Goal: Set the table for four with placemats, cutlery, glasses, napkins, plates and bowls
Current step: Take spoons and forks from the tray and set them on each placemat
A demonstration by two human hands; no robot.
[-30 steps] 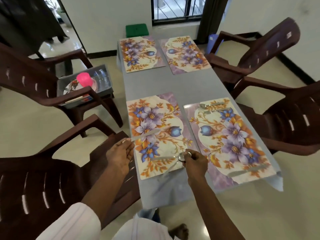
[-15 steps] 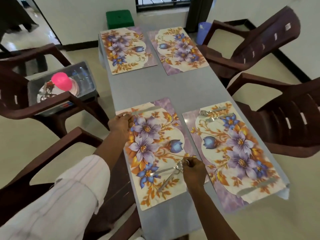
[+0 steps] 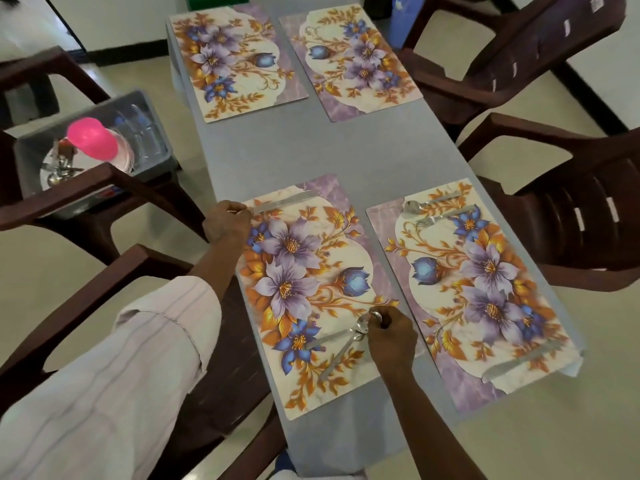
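Cutlery step: left hand [image 3: 227,221] pinches knife [image 3: 284,203] along lower-centre placemat [image 3: 349,251] top, right hand [image 3: 391,336] grips two utensils [image 3: 332,338]; next probably straighten, let go.

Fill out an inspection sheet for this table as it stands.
Surface: grey table, four floral placemats laid.
Job's things: knife on far edge of near-left placemat; cutlery pair at its near end; near-right placemat carries spoon, fork, second knife; far-left placemat and far-right placemat bare.
Clutter: nothing seen.
Hands: left hand pinches the knife; right hand grips the cutlery pair.
Cables: nothing seen.
Surroundings: brown chairs; grey tub on one, holding pink cup, plates, glasses.
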